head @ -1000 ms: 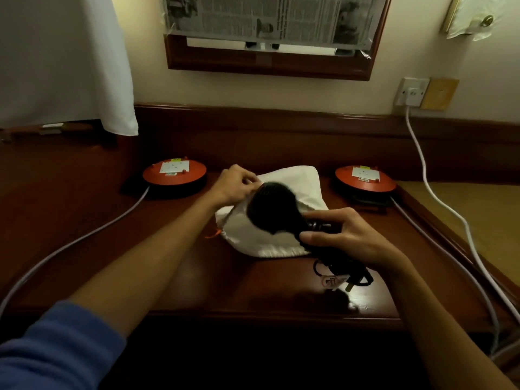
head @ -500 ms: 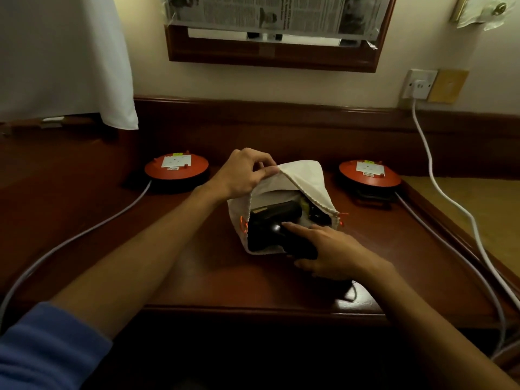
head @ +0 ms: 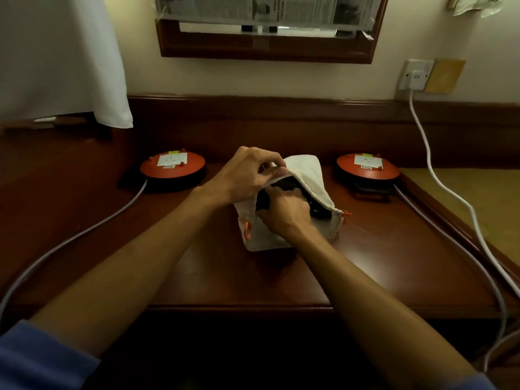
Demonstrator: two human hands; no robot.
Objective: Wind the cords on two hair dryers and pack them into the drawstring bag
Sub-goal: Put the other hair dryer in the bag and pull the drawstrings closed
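A white drawstring bag (head: 308, 171) with orange cord ends lies on the dark wooden desk (head: 380, 266), its mouth facing me. My left hand (head: 247, 173) pinches the upper rim of the bag and lifts it. My right hand (head: 284, 212) reaches into the mouth, its fingers on a black hair dryer (head: 318, 211) that sits mostly inside the bag. Only dark parts of the dryer show past the hand. Whether a second dryer is inside I cannot tell.
Two orange round cable reels stand on the desk, one at the left (head: 172, 164) and one at the right (head: 367, 166), each with a grey cable trailing toward me. A white cable (head: 439, 175) hangs from a wall socket (head: 416, 76). A white cloth (head: 64, 57) hangs at the upper left.
The black hair dryer went from above the bag into its mouth. My right hand followed it deeper inside. My left hand lifted the bag's rim and keeps holding it.
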